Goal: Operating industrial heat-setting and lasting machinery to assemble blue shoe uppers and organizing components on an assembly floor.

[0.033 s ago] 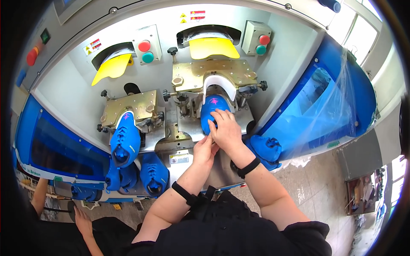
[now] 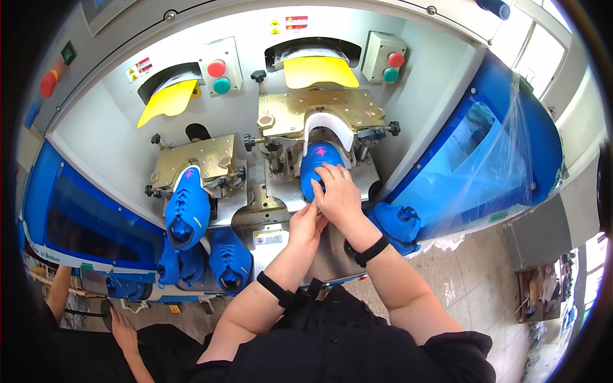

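A blue shoe (image 2: 311,182) with a pink mark on its toe points away from me, its toe inside a white curved pad (image 2: 333,126) under the brass plate (image 2: 313,108) of the right-hand press station. My right hand (image 2: 340,196) lies over the top of the shoe, fingers curled onto it. Below and to the left, my left hand (image 2: 305,226) closes round the heel end; its fingertips are partly hidden. At the left station, another blue shoe (image 2: 189,210) with laces sits toe-first under a smaller brass plate (image 2: 198,159), with neither hand on it.
More blue shoes stand on the ledge, including one at the front left (image 2: 230,260) and one at the right (image 2: 397,225). Yellow flaps (image 2: 319,72) hang above the plates, near red and green buttons (image 2: 390,75). Blue side panels (image 2: 472,147) flank the machine. Another person's hand (image 2: 124,332) shows lower left.
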